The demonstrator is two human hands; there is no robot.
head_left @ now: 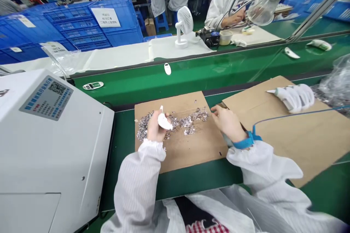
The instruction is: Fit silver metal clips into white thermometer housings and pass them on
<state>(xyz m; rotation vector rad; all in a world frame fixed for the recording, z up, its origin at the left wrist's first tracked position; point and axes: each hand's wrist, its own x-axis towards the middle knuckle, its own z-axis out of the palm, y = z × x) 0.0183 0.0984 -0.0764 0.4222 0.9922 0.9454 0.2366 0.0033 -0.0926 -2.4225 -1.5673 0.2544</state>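
My left hand (155, 128) is closed round a small white plastic shell (164, 121), held over a scatter of tiny shiny metal pieces (188, 121). These pieces lie on a brown cardboard sheet (188, 149) on the green bench. My right hand (227, 122) reaches toward the right end of the metal pieces with its fingers curled low over the cardboard; what they pinch is too small to make out. A blue strap (247, 140) circles my right wrist, and a blue cord runs off to the right.
A white machine (46, 145) fills the left. A second cardboard sheet (300, 131) at right carries a row of white shells (296, 96). A green conveyor (218, 72) behind holds single white parts. A white fan (183, 25), blue crates (82, 25) and other seated and standing workers are beyond.
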